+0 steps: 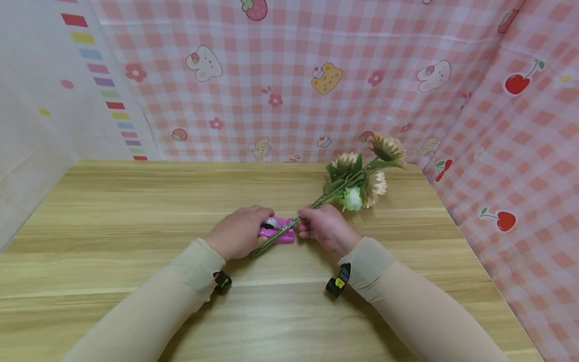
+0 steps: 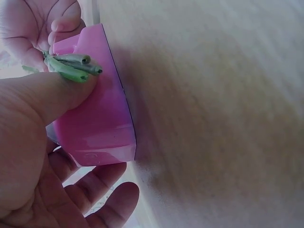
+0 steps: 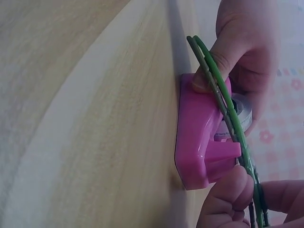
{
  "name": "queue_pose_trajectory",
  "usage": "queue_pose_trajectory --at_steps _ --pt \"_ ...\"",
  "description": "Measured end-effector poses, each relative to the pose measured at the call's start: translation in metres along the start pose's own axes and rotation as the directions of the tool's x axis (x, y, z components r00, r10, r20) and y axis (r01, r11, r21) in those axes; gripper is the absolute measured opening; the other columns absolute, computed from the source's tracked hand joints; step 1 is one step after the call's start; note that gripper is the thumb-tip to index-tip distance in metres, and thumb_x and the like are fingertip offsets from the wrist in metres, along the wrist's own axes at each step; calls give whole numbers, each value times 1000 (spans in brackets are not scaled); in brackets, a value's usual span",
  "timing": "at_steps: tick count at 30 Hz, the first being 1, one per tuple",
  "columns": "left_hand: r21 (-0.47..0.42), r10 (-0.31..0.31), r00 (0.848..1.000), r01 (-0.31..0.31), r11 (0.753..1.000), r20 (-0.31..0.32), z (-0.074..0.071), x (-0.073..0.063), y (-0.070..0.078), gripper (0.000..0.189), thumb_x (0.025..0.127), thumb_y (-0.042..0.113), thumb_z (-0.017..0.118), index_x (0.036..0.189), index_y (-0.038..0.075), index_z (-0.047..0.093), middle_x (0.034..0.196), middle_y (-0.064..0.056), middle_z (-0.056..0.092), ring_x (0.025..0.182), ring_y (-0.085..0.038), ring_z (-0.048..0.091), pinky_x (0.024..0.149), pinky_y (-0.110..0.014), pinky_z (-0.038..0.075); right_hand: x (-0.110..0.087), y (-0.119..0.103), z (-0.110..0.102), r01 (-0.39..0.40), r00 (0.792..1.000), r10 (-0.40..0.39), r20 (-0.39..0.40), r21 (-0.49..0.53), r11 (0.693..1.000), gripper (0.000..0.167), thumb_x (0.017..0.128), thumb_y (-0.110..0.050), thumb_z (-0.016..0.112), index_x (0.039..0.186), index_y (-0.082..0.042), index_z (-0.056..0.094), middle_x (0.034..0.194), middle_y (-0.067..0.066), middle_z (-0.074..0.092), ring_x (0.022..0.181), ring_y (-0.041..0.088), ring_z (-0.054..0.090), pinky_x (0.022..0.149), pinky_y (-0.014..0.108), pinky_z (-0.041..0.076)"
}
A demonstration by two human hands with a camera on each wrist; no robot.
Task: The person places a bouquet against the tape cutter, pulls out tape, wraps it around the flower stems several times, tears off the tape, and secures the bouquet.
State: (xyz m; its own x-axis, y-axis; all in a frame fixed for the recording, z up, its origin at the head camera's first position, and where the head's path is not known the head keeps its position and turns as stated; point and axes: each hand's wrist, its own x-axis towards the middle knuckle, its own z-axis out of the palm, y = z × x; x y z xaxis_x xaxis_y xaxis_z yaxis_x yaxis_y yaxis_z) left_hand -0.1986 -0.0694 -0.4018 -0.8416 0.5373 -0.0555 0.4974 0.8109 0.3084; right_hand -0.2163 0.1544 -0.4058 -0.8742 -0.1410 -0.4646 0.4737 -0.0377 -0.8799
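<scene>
Pink tape dispenser (image 1: 286,238) seen on the wooden table (image 1: 271,322), near mid-table. It is gripped from 9 o'clock by the left hand (image 1: 239,232); the thumb is pressed against its near side, and fingers are seen at its far side. A roll of clear tape (image 3: 245,113) is carried in the dispenser, partly covered by the left hand.

The bunch of flowers (image 1: 355,178) is slanted across the dispenser: blooms pointed toward 2 o'clock, cut ends of the green stems (image 3: 219,76) toward 8 o'clock, close by the left thumb. The stems are pinched between thumb and fingers of the right hand (image 1: 327,229), set at 3 o'clock from the dispenser. Whether the tape is touched by the stems cannot be told.

Both forearms are covered by beige sleeves (image 1: 434,301). Beyond the table, toward 12 o'clock, a pink checked cloth (image 1: 271,60) is hung, printed with cartoon animals, strawberries and flowers.
</scene>
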Motion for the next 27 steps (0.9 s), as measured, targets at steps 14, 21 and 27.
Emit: queue_pose_trajectory --at_steps 14,21,27 --pt "11 2 1000 -2 1000 11 0 0 -1 62 101 30 72 154 7 51 159 -13 52 145 -37 52 124 -51 41 -5 -1 6 42 998 -43 -44 -38 998 17 105 -2 53 90 2 61 68 4 63 59 11 61 60 20 59" --pt "14 4 1000 -4 1000 7 0 0 -1 62 101 30 72 154 7 51 158 -13 54 145 -36 53 124 -51 42 -4 -1 8 79 996 -80 -31 -38 996 21 105 0 50 86 1 60 66 4 62 59 10 60 59 19 58" --pt "16 3 1000 -3 1000 6 1 1 -1 62 101 31 72 154 7 51 158 -12 54 144 -36 53 124 -51 42 -3 1 6 58 998 -58 -22 -18 998 19 106 -1 49 90 0 59 68 4 62 61 11 59 59 20 57"
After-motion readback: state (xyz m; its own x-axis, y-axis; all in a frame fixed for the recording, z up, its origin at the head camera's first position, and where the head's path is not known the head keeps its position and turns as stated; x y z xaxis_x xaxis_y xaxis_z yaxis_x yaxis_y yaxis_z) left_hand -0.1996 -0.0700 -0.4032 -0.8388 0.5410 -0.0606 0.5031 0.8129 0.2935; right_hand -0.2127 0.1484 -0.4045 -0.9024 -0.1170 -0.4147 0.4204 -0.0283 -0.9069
